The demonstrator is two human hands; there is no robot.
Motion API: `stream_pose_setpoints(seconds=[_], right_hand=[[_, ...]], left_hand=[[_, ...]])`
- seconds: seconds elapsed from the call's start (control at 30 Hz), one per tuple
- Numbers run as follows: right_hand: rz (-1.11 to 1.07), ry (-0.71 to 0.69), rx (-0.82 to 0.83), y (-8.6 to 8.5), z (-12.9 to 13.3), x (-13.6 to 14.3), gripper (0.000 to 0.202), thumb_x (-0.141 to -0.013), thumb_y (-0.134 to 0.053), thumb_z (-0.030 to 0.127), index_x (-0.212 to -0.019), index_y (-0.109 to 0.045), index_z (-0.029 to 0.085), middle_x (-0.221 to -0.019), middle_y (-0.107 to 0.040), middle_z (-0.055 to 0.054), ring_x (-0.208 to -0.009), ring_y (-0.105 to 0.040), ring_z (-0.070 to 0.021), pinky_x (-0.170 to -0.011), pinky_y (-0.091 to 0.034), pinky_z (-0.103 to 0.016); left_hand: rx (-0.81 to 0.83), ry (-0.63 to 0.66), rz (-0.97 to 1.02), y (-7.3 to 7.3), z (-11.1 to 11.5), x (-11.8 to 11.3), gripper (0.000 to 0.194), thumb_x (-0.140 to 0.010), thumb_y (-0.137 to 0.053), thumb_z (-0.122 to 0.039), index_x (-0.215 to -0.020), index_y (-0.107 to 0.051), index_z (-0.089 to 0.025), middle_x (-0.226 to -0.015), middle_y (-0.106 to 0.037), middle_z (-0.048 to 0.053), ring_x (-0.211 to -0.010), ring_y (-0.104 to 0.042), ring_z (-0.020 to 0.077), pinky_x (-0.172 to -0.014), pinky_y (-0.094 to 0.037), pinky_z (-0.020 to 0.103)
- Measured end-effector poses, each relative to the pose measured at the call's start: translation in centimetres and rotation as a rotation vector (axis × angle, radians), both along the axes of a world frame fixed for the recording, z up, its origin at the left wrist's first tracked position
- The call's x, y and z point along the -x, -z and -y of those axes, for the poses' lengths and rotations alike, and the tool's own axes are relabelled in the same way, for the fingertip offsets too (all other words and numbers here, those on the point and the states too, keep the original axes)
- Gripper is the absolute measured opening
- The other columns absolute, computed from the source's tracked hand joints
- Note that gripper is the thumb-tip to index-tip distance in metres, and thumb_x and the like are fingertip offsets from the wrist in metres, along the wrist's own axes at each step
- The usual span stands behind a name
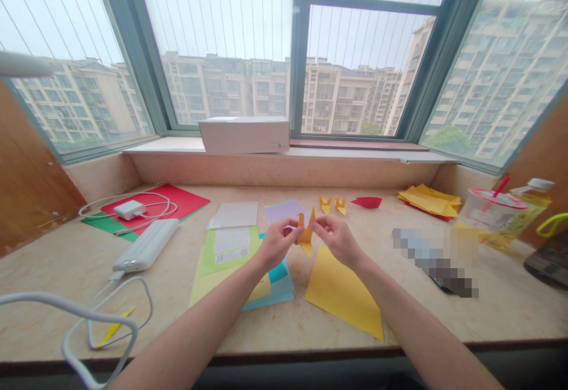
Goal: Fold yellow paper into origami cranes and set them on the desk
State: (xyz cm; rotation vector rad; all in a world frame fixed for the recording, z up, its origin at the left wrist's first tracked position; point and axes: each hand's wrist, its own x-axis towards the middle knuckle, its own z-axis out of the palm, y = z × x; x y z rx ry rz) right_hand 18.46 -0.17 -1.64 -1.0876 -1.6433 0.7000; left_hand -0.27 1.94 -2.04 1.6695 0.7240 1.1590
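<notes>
A folded yellow paper figure (306,237) is held between both hands, its narrow points sticking up. My left hand (280,241) pinches its left side with thumb and fingers. On the other side, my right hand (333,237) pinches the right point. Two small folded yellow figures (339,205) stand beyond my right hand, beside a folded red piece (367,202). A flat yellow sheet (344,292) lies below my right wrist. Light green, pale yellow and blue papers (278,288) lie partly under my left forearm, with a lilac sheet (284,209) behind.
At the left are red and green sheets (189,200), a white charger (129,209), a power bank (148,245) and looping cables. Yellow papers (430,200), a cup (492,209), a bottle (532,200) and a blurred-out object (435,263) lie right. A white box (244,135) sits on the sill.
</notes>
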Motion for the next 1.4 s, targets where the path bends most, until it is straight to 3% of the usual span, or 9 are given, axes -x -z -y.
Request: stream_pose_setpoints(seconds=[0.23, 0.4, 0.53, 0.7, 0.83, 0.97, 1.1, 1.3, 1.4], right_hand=[[-0.021, 0.046, 0.010, 0.2, -0.1, -0.1, 0.033, -0.087, -0.059, 0.050, -0.092, -0.069, 0.020, -0.085, -0.073, -0.007, -0.079, -0.063, -0.0222, -0.065, -0.047, -0.031], [-0.093, 0.032, 0.051, 0.6, -0.2, 0.0, 0.043, -0.085, -0.060, 0.055, -0.105, -0.068, 0.017, -0.087, -0.072, -0.008, -0.075, -0.062, -0.0202, -0.066, -0.048, -0.031], [-0.015, -0.104, 0.151, 0.5, 0.3, 0.5, 0.043, -0.086, -0.058, 0.058, -0.085, -0.071, 0.017, -0.075, -0.069, -0.004, -0.067, -0.059, -0.0171, -0.063, -0.046, -0.029], [-0.129, -0.167, 0.218, -0.2, 0.8, 0.7, 0.042, -0.082, -0.061, 0.060, -0.080, -0.070, 0.018, -0.070, -0.065, -0.002, -0.062, -0.056, -0.0157, -0.060, -0.042, -0.028], [-0.173, -0.216, 0.268, -1.0, 1.1, 0.4, 0.043, -0.082, -0.062, 0.060, -0.073, -0.067, 0.018, -0.062, -0.059, 0.000, -0.056, -0.049, -0.0137, -0.058, -0.039, -0.028], [-0.138, -0.302, 0.293, -1.3, 1.6, 0.6, 0.045, -0.083, -0.061, 0.060, -0.066, -0.063, 0.018, -0.060, -0.055, 0.000, -0.057, -0.047, -0.0133, -0.058, -0.037, -0.027], [-0.140, -0.333, 0.317, -1.4, 2.2, 0.9, 0.044, -0.083, -0.062, 0.059, -0.069, -0.062, 0.018, -0.063, -0.056, 0.001, -0.057, -0.046, -0.0125, -0.058, -0.037, -0.027], [-0.163, -0.393, 0.315, -1.7, 2.5, 0.9, 0.042, -0.084, -0.062, 0.057, -0.069, -0.061, 0.018, -0.063, -0.055, 0.001, -0.057, -0.047, -0.0120, -0.059, -0.037, -0.027], [-0.161, -0.369, 0.310, -1.7, 2.5, 0.9, 0.042, -0.084, -0.062, 0.057, -0.070, -0.062, 0.017, -0.063, -0.055, 0.000, -0.058, -0.047, -0.0121, -0.059, -0.037, -0.026]], left_hand=[[0.050, -0.048, 0.053, -0.3, -0.1, 0.0, 0.032, -0.080, -0.070, -0.045, -0.081, -0.065, -0.013, -0.072, -0.067, 0.003, -0.059, -0.057, 0.0119, -0.059, -0.046, 0.025], [0.041, -0.085, 0.089, -0.1, -0.2, -0.1, 0.032, -0.081, -0.070, -0.045, -0.088, -0.066, -0.014, -0.072, -0.068, 0.004, -0.065, -0.063, 0.0159, -0.062, -0.049, 0.027], [-0.026, -0.124, 0.086, 0.0, -0.2, -0.1, 0.032, -0.082, -0.069, -0.045, -0.094, -0.066, -0.015, -0.070, -0.068, 0.003, -0.069, -0.066, 0.0183, -0.066, -0.051, 0.029], [-0.144, -0.016, 0.061, -0.3, 0.2, 0.2, 0.030, -0.088, -0.065, -0.036, -0.109, -0.064, -0.015, -0.097, -0.069, 0.010, -0.081, -0.069, 0.0186, -0.074, -0.054, 0.031], [-0.290, -0.046, -0.069, -0.6, 0.4, 0.5, 0.029, -0.092, -0.056, -0.028, -0.119, -0.063, -0.018, -0.120, -0.060, 0.013, -0.086, -0.068, 0.0164, -0.078, -0.055, 0.030], [-0.419, -0.106, -0.199, -0.7, 0.4, 0.7, 0.019, -0.092, -0.054, -0.025, -0.099, -0.070, -0.018, -0.104, -0.066, 0.010, -0.084, -0.064, 0.0166, -0.075, -0.052, 0.028], [-0.473, -0.194, -0.263, -0.8, 0.1, 1.0, 0.027, -0.093, -0.051, -0.024, -0.075, -0.070, -0.018, -0.079, -0.067, 0.005, -0.078, -0.062, 0.0177, -0.074, -0.048, 0.028], [-0.399, -0.295, -0.232, -0.7, -0.4, 1.4, 0.024, -0.090, -0.051, -0.018, -0.087, -0.074, -0.020, -0.090, -0.071, 0.006, -0.089, -0.065, 0.0209, -0.079, -0.049, 0.030], [-0.423, -0.284, -0.237, -0.7, -0.4, 1.2, 0.023, -0.088, -0.051, -0.014, -0.081, -0.073, -0.018, -0.087, -0.070, 0.005, -0.086, -0.065, 0.0198, -0.078, -0.048, 0.029]])
